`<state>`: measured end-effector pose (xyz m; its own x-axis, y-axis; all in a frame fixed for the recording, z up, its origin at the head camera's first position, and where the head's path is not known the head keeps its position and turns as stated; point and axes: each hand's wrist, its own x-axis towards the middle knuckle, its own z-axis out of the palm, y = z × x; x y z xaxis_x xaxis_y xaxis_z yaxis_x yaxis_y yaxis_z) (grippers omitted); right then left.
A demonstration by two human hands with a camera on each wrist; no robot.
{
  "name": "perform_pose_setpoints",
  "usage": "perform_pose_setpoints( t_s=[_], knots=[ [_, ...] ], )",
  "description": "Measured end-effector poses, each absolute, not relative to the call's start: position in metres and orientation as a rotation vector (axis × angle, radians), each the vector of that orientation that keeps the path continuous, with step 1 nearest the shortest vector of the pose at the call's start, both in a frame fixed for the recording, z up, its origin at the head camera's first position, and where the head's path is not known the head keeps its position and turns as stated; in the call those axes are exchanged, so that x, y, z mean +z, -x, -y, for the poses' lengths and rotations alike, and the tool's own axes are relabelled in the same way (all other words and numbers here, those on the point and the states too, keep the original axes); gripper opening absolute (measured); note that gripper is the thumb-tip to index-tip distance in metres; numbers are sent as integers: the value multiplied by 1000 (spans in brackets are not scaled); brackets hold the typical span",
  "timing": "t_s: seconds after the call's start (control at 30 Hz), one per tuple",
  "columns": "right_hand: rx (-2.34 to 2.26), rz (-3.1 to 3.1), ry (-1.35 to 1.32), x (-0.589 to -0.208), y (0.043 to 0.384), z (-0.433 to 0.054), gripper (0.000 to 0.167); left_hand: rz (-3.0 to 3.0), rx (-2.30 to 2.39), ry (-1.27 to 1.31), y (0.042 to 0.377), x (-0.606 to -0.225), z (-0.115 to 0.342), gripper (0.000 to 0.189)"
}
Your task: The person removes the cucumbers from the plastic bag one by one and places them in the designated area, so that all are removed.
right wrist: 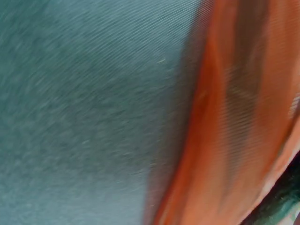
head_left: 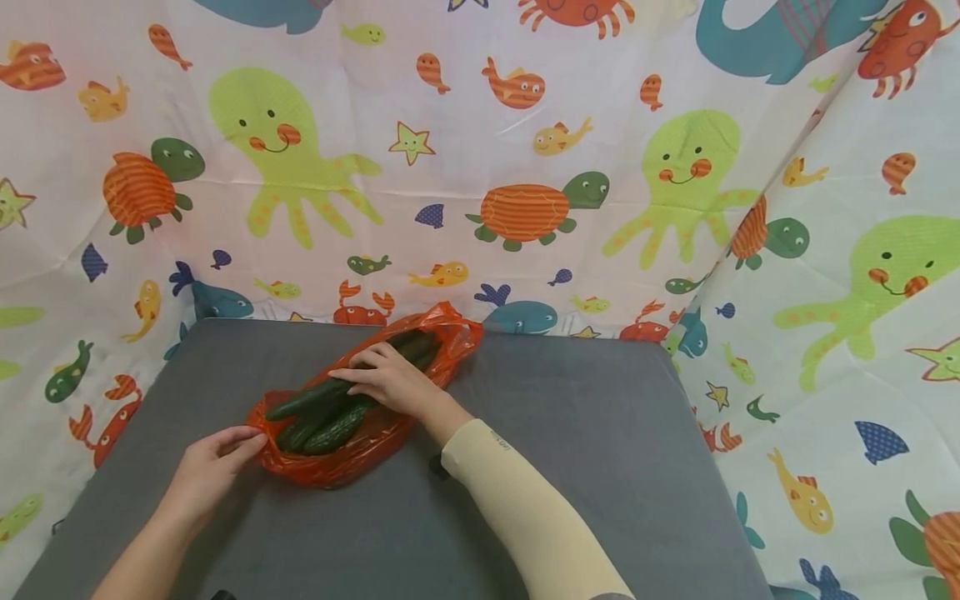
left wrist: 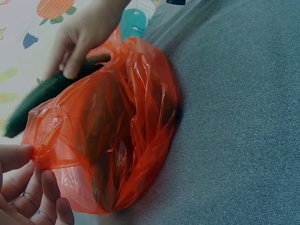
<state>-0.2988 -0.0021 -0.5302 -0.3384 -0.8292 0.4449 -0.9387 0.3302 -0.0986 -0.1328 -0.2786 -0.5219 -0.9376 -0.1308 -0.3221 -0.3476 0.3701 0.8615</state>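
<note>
An orange-red plastic bag (head_left: 375, 446) lies mouth up, with several dark green cucumbers (head_left: 339, 427) inside. My left hand (head_left: 208, 467) pinches the near left rim of the bag between thumb and fingers. Over the bag's opening, my right hand (head_left: 390, 382) grips one cucumber (head_left: 300, 402) that rests on top of the others. In the left wrist view this cucumber (left wrist: 35, 105) tilts above the bag's rim, thumb across it. The right wrist view is blurred; the bag's side (right wrist: 211, 140) and a bit of cucumber (right wrist: 276, 201) show, but no fingers.
The bag sits on a grey cloth-covered table (head_left: 570, 450), left of its middle and toward the back. A white curtain (head_left: 450, 175) printed with sea animals hangs behind the table and along both sides. A small black object (head_left: 438, 467) shows beside the right wrist.
</note>
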Motion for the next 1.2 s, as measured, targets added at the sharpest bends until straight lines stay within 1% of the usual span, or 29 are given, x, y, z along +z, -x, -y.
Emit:
perform_pose_setpoints(
  t_s=[0.2,0.37,0.5,0.63,0.77,0.93,1.07,1.2],
  knots=[
    [601,2177,-1522,-515,290,7,46,-2414,1610,422,132,-519,278,63],
    [579,2137,-1506,-500,283,7,49,-2372,1600,442,132,-516,278,64],
    [593,2174,-1494,-490,276,2,50,-2366,1588,448,132,-515,277,65],
    [708,2275,-1493,-483,270,-7,48,-2376,1582,449,131,-516,277,65],
    [794,2428,-1476,-482,267,-17,43,-2369,1578,459,131,-515,277,66],
    [826,2596,-1387,-483,264,-35,44,-2367,1581,460,130,-513,276,67],
    [872,2637,-1336,-485,264,-52,44,-2375,1596,456,129,-512,275,65],
    [889,2632,-1308,-489,266,-71,39,-2363,1605,465,128,-513,274,65]
  ],
)
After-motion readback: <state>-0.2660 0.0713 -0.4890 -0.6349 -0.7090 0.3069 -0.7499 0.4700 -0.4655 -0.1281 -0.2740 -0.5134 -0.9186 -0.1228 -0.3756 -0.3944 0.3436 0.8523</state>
